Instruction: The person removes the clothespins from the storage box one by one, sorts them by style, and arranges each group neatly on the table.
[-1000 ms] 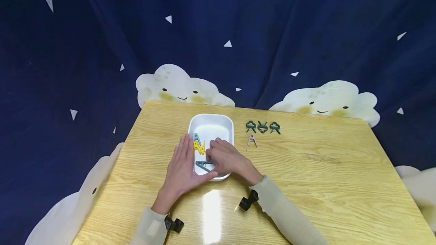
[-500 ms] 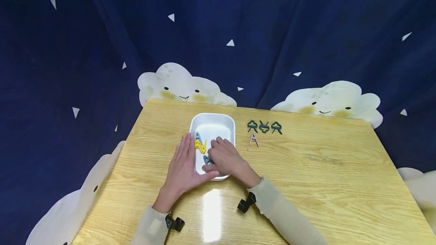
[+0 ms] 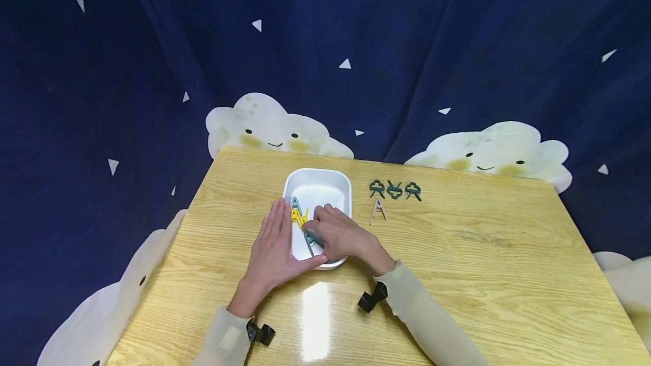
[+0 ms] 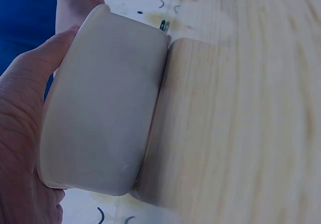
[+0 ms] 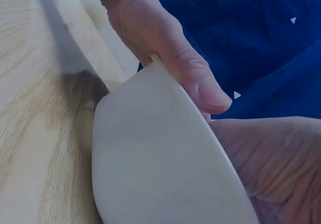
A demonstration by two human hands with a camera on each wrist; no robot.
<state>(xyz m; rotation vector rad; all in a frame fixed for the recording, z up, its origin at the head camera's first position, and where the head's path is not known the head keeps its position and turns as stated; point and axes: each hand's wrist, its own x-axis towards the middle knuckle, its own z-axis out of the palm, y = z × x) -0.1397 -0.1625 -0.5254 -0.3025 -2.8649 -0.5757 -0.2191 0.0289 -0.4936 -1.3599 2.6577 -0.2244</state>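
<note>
A white tray (image 3: 291,181) lies on the table with clothespins inside. My left hand (image 3: 274,250) rests along its left wall with straight fingers, the thumb lying over the near rim. Inside the tray my right hand (image 3: 343,236) has curled fingers at a dark green clothespin (image 3: 310,240), which it pinches; part of that clothespin is hidden under the hand. Just beyond it lie yellow clothespins (image 3: 298,217) and a light blue clothespin (image 3: 295,204), close to the left wall. Both wrist views show mainly the tray's outer wall (image 4: 105,103), and the clothespins in it are hidden there.
Right of the tray, three dark green cloud-shaped clips (image 3: 394,189) lie in a row on the wooden table (image 3: 483,264). A pink clothespin (image 3: 378,210) lies below them. A dark blue curtain (image 3: 315,33) hangs behind the table.
Inside the tray, the dark green clothespin has turned under my right hand, its legs now pointing toward the near side. My left hand has stayed in place against the tray.
</note>
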